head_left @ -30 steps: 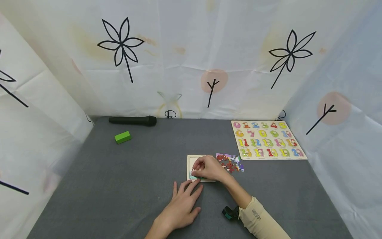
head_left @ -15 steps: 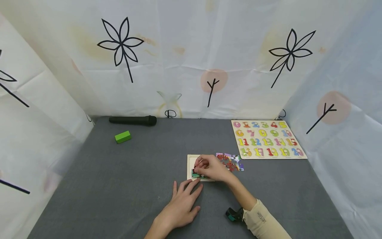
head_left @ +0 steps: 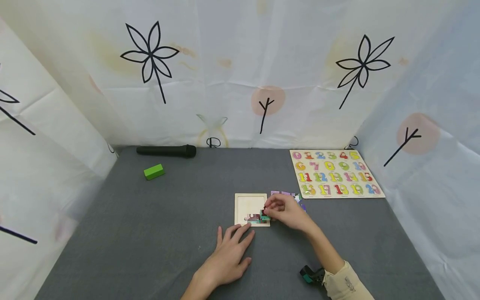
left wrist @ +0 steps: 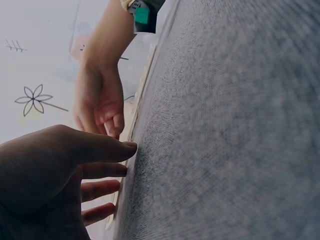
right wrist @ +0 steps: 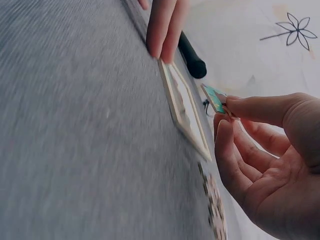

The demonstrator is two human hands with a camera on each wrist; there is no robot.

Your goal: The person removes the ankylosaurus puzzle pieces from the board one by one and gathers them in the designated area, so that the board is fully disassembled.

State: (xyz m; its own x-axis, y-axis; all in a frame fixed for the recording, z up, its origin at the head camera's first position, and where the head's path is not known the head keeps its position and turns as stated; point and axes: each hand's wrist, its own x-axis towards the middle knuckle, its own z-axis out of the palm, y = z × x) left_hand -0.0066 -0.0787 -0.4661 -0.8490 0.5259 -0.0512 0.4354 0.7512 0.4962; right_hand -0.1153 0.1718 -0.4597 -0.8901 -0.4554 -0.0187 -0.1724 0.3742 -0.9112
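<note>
My right hand pinches a jigsaw piece between thumb and fingertips, over the right side of a pale wooden puzzle tray. Green and dark red show on the piece. Along the tray's bottom edge lie a few fitted puzzle pieces; the rest of its base is bare wood. My left hand has its fingers spread and its fingertips at the tray's near rim. In the right wrist view, two left fingers touch the tray's corner. Loose puzzle pieces lie right of the tray, partly hidden by my right hand in the head view.
A number puzzle board lies at the back right. A black microphone rests along the table's back edge, with a green block in front of it. White patterned curtains stand behind and at both sides.
My right hand has moved right with the pinched piece, from the tray's lower left to its right side, uncovering the fitted pieces. The left hand has stayed in place.
</note>
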